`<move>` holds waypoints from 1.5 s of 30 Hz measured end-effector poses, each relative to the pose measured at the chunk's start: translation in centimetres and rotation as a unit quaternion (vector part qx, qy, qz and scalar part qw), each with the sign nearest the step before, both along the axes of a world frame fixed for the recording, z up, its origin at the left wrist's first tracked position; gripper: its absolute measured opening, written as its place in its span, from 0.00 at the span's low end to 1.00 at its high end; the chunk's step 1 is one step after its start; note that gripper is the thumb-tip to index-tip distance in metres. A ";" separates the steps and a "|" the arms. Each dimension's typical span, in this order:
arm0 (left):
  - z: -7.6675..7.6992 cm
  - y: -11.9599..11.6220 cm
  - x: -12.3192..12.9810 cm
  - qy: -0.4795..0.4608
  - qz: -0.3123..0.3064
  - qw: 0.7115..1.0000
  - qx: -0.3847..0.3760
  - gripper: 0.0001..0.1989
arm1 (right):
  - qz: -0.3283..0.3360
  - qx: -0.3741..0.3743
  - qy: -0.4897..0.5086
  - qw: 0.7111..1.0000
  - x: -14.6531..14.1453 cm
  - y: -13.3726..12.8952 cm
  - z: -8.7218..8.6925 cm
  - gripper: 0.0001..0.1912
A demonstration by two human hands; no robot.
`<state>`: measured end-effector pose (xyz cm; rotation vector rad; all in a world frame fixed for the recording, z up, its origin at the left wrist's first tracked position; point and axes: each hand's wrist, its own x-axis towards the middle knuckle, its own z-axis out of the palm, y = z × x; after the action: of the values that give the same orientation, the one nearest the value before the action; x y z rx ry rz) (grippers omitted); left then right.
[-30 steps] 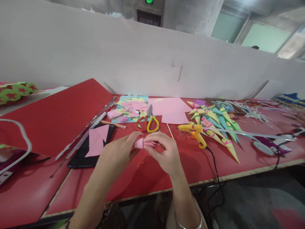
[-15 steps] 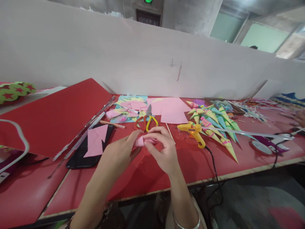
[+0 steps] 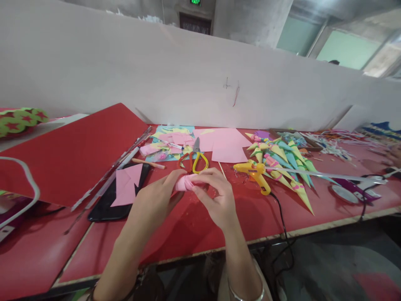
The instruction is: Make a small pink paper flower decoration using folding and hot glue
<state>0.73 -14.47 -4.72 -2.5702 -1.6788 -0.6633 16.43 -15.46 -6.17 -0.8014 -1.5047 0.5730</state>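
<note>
A small folded pink piece (image 3: 185,183) is held between both hands above the red table. My left hand (image 3: 158,195) grips its left end, with fingers closed around it. At its right side, the thumb and fingers of my right hand (image 3: 216,192) pinch the piece. Just beyond the hands lie scissors (image 3: 196,156) with one red and one yellow handle, their tips pointing away. Left of my left hand, cut pink pieces (image 3: 125,188) rest on a black phone-like slab (image 3: 108,209). A yellow glue gun (image 3: 255,172) lies to the right.
Pink sheets (image 3: 228,146) and mixed scraps (image 3: 172,140) lie at the back. Colourful cones (image 3: 291,161) are piled behind the glue gun, whose black cord hangs over the edge. A large red board (image 3: 78,150) is at left. Another person's hand (image 3: 395,154) shows at far right.
The pink piece has turned between my fingers and shows more of a twisted, wrapped surface. Both hands have shifted only slightly.
</note>
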 end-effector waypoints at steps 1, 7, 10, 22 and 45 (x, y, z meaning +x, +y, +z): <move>-0.1 0.0 0.0 0.003 -0.004 1.000 0.007 0.15 | -0.009 0.001 0.000 1.000 -0.1 0.0 0.0 0.06; -0.4 0.0 0.2 -0.008 -0.031 0.998 0.060 0.14 | -0.038 0.006 0.010 0.999 -0.4 -0.1 0.1 0.05; -0.3 0.0 0.3 -0.010 -0.023 0.998 0.064 0.13 | -0.046 0.013 0.004 0.999 -0.4 -0.2 0.0 0.04; -0.4 0.0 0.4 0.009 -0.024 0.995 0.092 0.13 | -0.050 0.006 0.012 0.999 -0.5 0.0 -0.1 0.05; -0.7 0.3 0.9 0.054 -0.044 0.965 0.253 0.10 | -0.053 0.004 0.024 0.998 -0.6 0.2 -0.3 0.07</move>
<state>1.64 -14.17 -5.42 -2.2722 -1.1755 -0.8115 15.81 -15.31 -6.43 -0.8503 -1.4112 0.5042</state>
